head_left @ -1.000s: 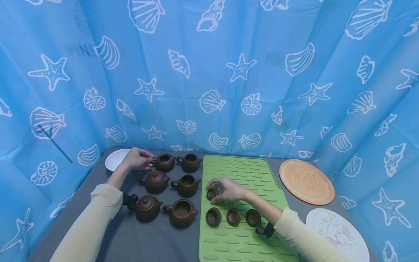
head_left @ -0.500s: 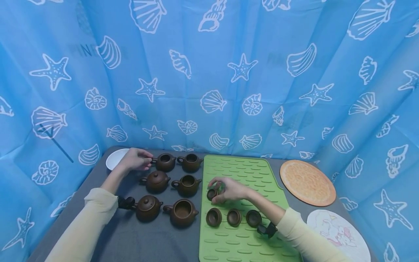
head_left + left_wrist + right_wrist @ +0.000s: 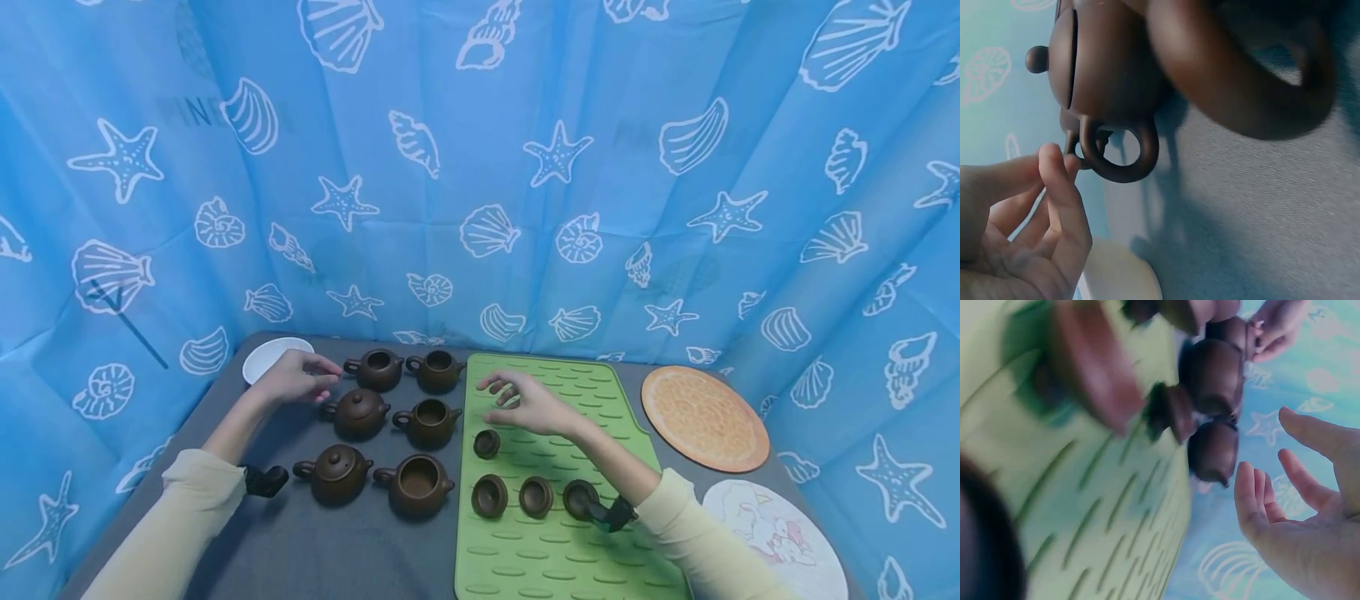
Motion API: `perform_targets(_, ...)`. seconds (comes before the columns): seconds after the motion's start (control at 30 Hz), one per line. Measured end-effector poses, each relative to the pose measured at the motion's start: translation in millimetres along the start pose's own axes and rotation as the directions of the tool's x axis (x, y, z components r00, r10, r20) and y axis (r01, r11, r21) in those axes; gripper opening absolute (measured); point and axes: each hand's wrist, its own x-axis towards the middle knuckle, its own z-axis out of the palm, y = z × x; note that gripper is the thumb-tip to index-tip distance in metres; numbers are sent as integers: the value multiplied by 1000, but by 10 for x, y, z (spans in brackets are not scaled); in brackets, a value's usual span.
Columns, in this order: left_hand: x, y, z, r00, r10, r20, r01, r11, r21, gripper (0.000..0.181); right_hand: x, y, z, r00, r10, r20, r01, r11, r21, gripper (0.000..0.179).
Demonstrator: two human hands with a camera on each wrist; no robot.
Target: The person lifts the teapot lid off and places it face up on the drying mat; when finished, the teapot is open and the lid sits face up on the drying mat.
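Observation:
My left hand (image 3: pixel 296 379) hovers beside the handle of a lidless brown teapot (image 3: pixel 381 383) in the back row, holding nothing. In the left wrist view its thumb and fingers come close together near the handles, with a lidded teapot (image 3: pixel 1110 69) beyond. My right hand (image 3: pixel 528 406) is in the air above the green mat (image 3: pixel 570 550), fingers loosely bent and nothing in them. Just below it a small brown teapot lid (image 3: pixel 487 445) lies inner side up. Several more lids, such as one lid (image 3: pixel 490 497), form a row nearer the front.
Left of the mat, two lidded teapots (image 3: pixel 337 479) stand among lidless ones (image 3: pixel 420 492). A white bowl (image 3: pixel 258 362) sits behind my left hand. On the right lie an orange round mat (image 3: pixel 705 417) and a white round mat (image 3: pixel 780 533). A blue curtain (image 3: pixel 450 183) hangs behind.
My right hand has let go of the small lid and risen away from it, leaving it on the mat. My left hand has drawn back from the back-row teapot's handle.

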Motion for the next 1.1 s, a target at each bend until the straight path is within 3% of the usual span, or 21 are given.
perform_targets(0.37, -218, -79, 17, 999, -15, 36, 14, 999, 33, 33, 360, -431, 217, 996, -85, 19, 84, 996, 29, 37)
perform_targets(0.63, -271, -165, 41, 998, -30, 49, 27, 998, 54, 26, 715, -642, 471, 989, -130, 74, 128, 991, 40, 35)
perform_targets(0.87, -264, -221, 55, 998, -59, 35, 57, 997, 52, 27, 1073, -743, 743, 994, -70, 86, 64, 996, 70, 36)
perform_targets(1.1, -226, -253, 90, 998, -61, 26, 59, 997, 57, 26, 1338, -683, 1024, 997, 31, 66, -38, 993, 114, 28)
